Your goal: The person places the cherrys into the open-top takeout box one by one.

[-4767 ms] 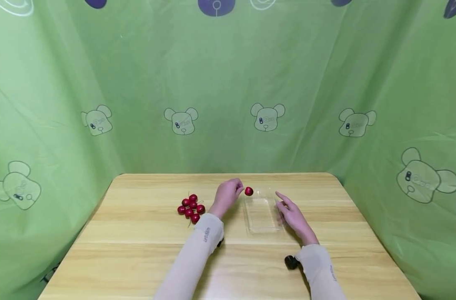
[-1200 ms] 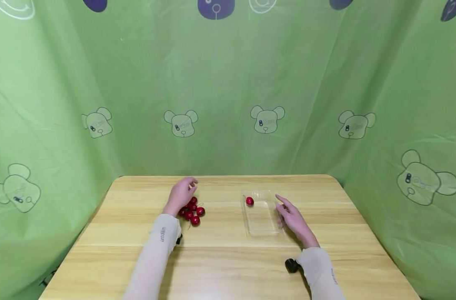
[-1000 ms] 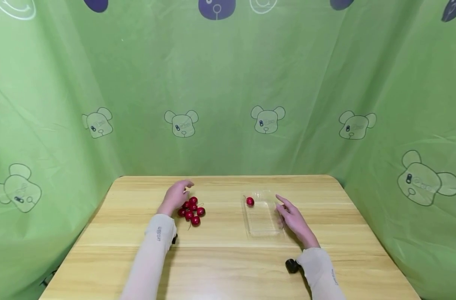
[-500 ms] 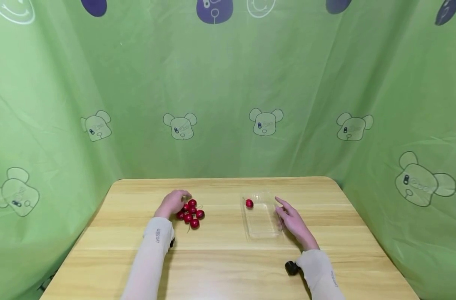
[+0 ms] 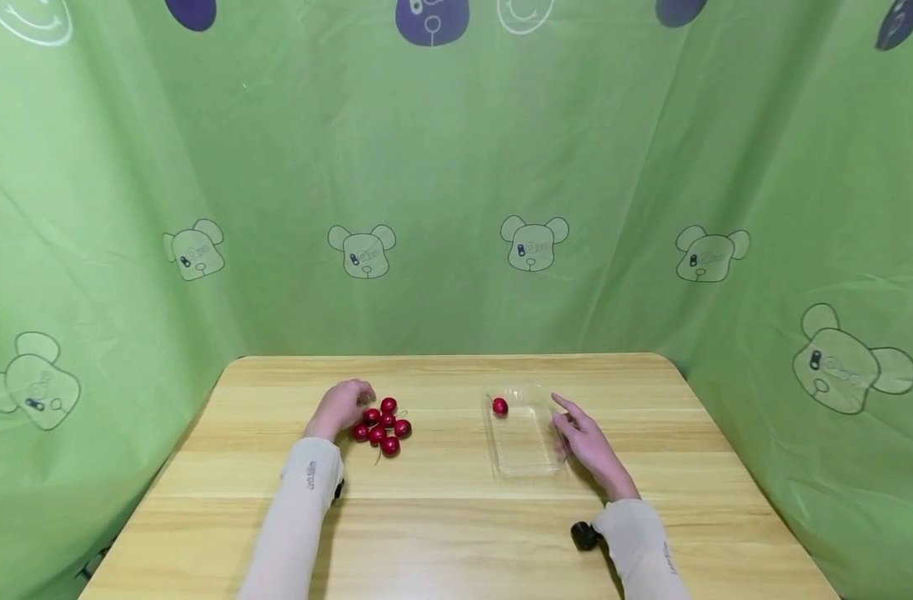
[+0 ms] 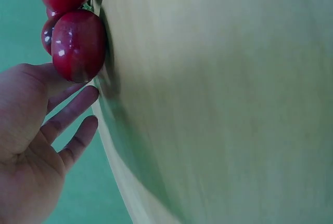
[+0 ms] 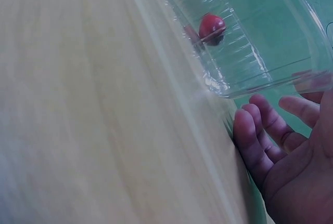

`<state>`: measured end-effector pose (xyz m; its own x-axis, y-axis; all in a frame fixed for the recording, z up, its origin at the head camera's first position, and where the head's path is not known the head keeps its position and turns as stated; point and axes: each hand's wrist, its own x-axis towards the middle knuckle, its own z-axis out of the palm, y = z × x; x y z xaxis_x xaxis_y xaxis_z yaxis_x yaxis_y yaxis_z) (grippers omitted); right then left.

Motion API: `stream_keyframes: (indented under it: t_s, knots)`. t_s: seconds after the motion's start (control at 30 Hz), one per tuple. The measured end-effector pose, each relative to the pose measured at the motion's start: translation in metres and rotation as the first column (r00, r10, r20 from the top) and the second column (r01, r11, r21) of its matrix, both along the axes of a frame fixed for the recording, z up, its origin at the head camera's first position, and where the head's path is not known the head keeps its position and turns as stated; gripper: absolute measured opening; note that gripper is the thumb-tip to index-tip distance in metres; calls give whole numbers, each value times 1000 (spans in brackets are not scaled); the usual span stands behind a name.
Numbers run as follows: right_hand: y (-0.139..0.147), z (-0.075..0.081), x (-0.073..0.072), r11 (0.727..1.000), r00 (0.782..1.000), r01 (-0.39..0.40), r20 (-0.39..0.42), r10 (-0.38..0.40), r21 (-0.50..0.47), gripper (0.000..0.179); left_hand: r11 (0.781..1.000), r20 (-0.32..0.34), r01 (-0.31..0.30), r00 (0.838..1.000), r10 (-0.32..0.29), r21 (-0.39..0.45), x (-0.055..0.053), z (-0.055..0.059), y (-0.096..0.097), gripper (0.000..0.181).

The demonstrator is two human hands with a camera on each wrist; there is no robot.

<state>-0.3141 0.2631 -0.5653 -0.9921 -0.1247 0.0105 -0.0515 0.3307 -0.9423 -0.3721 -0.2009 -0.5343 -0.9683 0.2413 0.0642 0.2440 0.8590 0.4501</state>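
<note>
My left hand is at the left side of a cluster of several red cherries with thin stems. Close up in the left wrist view, its thumb and forefinger reach behind the nearest cherry, which hides the thumb's tip. The other fingers are loosely spread. To the right lies a clear plastic box with one cherry in its far left part. Along the box's right side rests my right hand, its fingers relaxed and uncurled. The right wrist view shows its fingertips right by the box wall.
A light wooden table carries everything. Green curtains printed with bear heads stand behind it and at both sides. A small black camera sits at the right sleeve.
The left hand held a cherry by its stem over the box; that cherry now lies in the box. The left hand has moved back left to the cluster. The right hand has stayed put.
</note>
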Motion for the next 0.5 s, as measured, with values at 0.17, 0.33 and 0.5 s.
stream_keyframes:
  t_s: [0.17, 0.33, 0.5]
  knots:
    - [0, 0, 0, 1000, 1000, 3, 3, -3, 8, 55, 1000, 5, -3, 1000, 3, 3, -1, -1, -2, 15]
    - [-1, 0, 0, 1000, 1000, 11, 3, -12, 23, 56, 1000, -8, -14, 1000, 14, 11, -2, -4, -5, 12]
    - [0, 1, 0, 999, 1000, 3, -9, -3, 32, 57, 1000, -23, 0, 1000, 0, 6, -2, -7, -7, 11]
